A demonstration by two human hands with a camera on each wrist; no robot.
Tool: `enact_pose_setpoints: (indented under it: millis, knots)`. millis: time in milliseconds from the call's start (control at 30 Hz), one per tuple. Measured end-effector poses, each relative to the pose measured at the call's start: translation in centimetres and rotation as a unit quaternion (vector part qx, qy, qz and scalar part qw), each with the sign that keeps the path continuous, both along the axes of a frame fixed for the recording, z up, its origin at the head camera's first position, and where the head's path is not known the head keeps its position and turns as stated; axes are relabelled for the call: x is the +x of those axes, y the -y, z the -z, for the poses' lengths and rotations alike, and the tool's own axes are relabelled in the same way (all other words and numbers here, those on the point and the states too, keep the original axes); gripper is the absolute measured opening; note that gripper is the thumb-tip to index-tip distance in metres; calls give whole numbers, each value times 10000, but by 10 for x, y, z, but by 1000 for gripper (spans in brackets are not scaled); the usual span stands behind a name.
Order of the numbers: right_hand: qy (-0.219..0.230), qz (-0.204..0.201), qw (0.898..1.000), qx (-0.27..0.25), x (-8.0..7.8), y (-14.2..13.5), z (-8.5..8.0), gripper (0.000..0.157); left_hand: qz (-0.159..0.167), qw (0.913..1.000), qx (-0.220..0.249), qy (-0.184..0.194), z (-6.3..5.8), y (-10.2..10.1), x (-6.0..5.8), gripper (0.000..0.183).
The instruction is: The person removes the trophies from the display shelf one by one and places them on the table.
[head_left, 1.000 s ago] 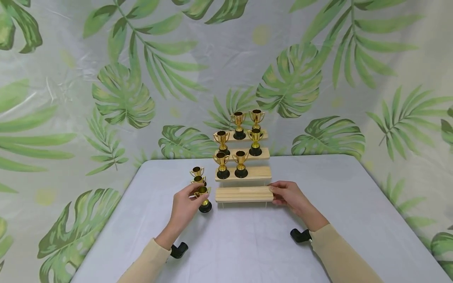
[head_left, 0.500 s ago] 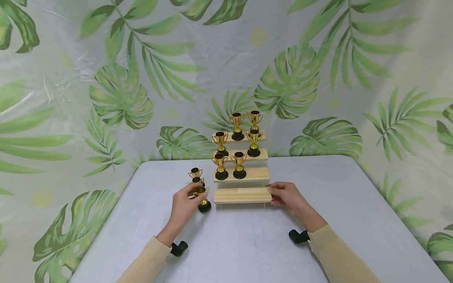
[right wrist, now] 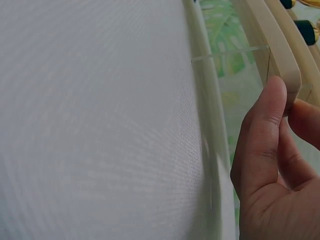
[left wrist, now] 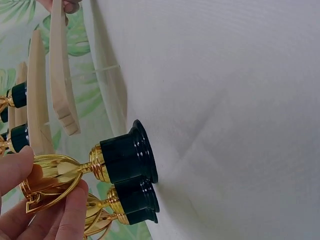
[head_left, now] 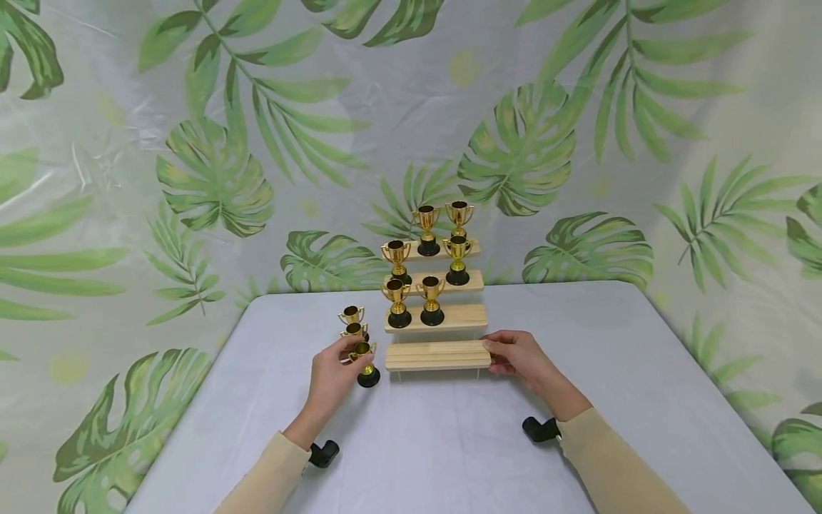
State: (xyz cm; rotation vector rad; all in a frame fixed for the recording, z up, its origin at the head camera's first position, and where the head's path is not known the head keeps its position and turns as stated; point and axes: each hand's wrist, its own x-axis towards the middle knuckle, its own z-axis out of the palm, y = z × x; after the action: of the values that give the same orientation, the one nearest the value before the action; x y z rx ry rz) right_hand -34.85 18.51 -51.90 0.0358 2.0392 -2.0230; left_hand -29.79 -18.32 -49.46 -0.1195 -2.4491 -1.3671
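Note:
My left hand (head_left: 329, 376) pinches a small gold trophy cup (head_left: 369, 375) by its bowl, to the left of a tiered wooden display stand (head_left: 438, 355). In the left wrist view the trophy's black base (left wrist: 125, 159) is right at the white cloth, thumb on one side of the bowl and fingers on the other. Two more trophies (head_left: 351, 314) stand just behind it, partly hidden by the hand. My right hand (head_left: 528, 363) grips the right end of the stand's lowest step, thumb and fingers on its wooden edge (right wrist: 286, 62) in the right wrist view.
On each of the upper three steps stand two gold trophies (head_left: 432, 301). Clear supports hold the lowest step above the white-covered table (head_left: 437, 450). Behind the table hangs a leaf-patterned sheet (head_left: 411, 128). Black camera mounts (head_left: 541, 429) stick out from both wrists.
The head view has drifted slightly, so the whole scene sits a little further left. Both hands keep their holds on the trophy and the step.

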Motion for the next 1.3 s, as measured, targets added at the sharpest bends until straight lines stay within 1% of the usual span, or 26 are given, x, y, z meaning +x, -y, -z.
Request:
enact_pose_setpoints:
  millis: [300,433,667,833,867,1067,1100,1300]
  knots:
    - [-83,145,9998,71,4,3,0,35,-11,10000,14,-31,4,4,-1,35]
    - [-86,147,9998,64,4,3,1,36,-18,10000,53,-59,5,5,-2,35]
    - [-103,176,9998,85,3,2,2,35,-29,9999,123,7,6,4,-3,34]
    - [-83,185,9998,86,5,2,0,35,10,9998,183,-6,5,3,-3,34]
    - [-63,160,9998,85,6,2,-4,35,18,9998,187,-12,5,3,-3,34]
    - [-44,112,9999,88,5,1,-4,35,68,9999,98,-74,7,5,-5,35]
    - [-65,135,9999,84,3,1,-1,35,76,9999,71,-77,7,6,-5,35]
    - [-123,167,9998,54,5,3,-1,32,85,9999,-41,-99,5,7,-4,37]
